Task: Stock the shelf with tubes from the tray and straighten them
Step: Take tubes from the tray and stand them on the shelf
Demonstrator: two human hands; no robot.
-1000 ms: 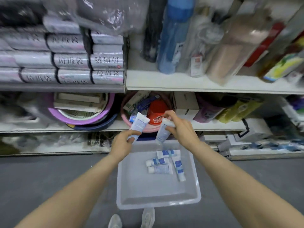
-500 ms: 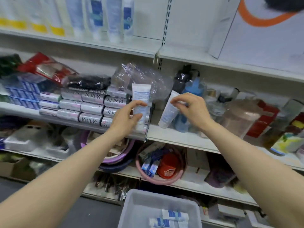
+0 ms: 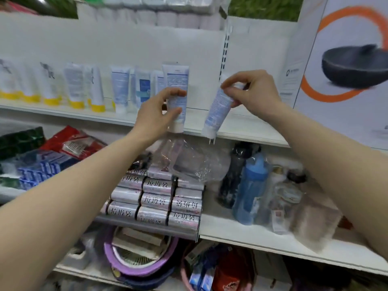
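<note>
The left hand point(image 3: 156, 114) is gripping 1 upright tube point(image 3: 177, 89), cap down, at the shelf point(image 3: 247, 128) edge; the right hand point(image 3: 252, 91) is pinching a 2nd, tilted tube point(image 3: 216, 111) just beside it.

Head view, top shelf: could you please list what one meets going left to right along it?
Yellow-capped tubes → blue-and-white tubes → tube in the left hand → tilted tube in the right hand → pan box.
</note>
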